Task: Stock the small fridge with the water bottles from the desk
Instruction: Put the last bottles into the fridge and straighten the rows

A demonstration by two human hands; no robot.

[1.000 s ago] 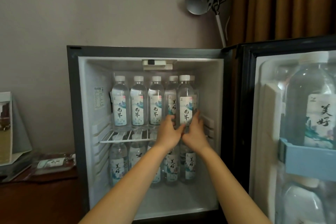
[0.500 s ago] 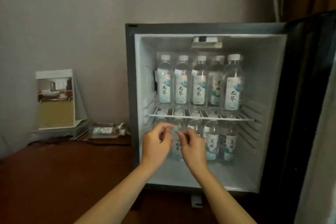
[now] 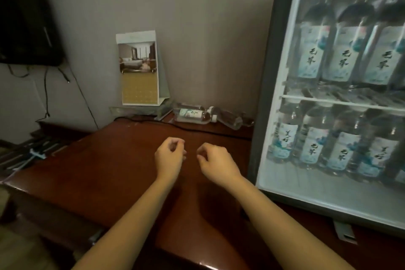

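Several clear, white-capped water bottles [image 3: 192,114] lie beyond left hand [image 3: 168,156] and right hand [image 3: 217,160], both loosely curled, empty.

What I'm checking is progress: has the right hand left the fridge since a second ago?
Yes. The right hand has pulled out of the fridge, leftward, and now hangs over the desk, holding nothing.

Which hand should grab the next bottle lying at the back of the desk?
Probably the right hand: it is empty, as is the left hand, but sits nearer the lying bottles and the open fridge.
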